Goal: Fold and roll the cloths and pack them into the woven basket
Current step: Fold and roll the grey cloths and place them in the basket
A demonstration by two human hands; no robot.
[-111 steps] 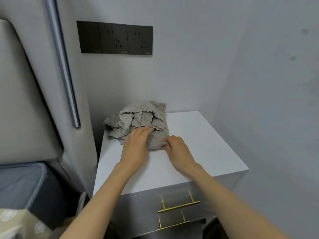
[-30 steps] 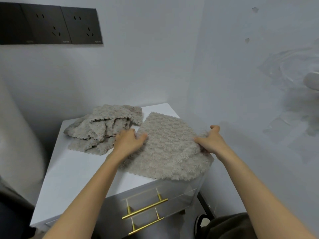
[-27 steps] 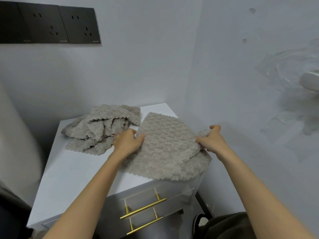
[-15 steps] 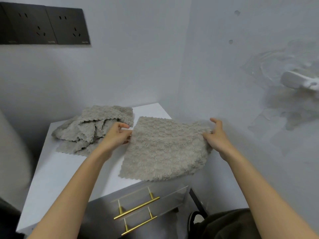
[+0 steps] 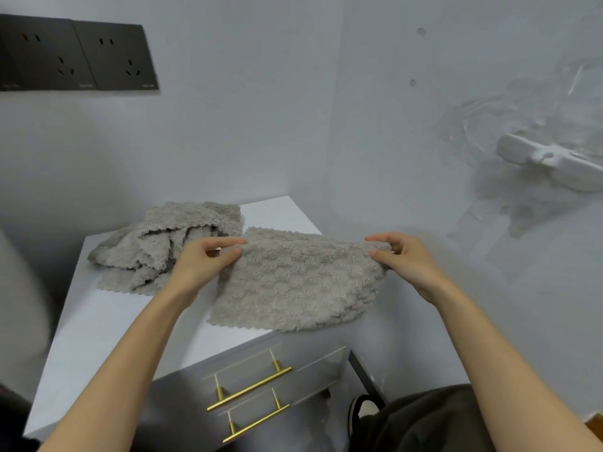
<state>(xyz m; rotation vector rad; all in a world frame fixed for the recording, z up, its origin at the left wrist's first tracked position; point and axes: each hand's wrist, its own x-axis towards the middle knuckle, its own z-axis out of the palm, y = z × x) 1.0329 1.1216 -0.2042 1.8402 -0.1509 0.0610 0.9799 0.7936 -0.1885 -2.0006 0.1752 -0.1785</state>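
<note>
1. Cloth (image 5: 293,282): beige, nubbly, zigzag-edged, stretched above the white cabinet (image 5: 98,321), lower edge drooping
2. Left hand (image 5: 202,262) and right hand (image 5: 404,259) each pinch a top corner
3. Crumpled cloths (image 5: 156,246) lie behind

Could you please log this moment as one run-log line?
cloth: far edge raised | left hand: pinches its left corner | right hand: pinches its right corner | cloth pile: on cabinet

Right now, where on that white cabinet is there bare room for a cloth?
The cabinet top is bare at its near left, in front of the cloth pile and left of the held cloth. A small strip shows at the back right corner. Elsewhere cloth covers it.
</note>
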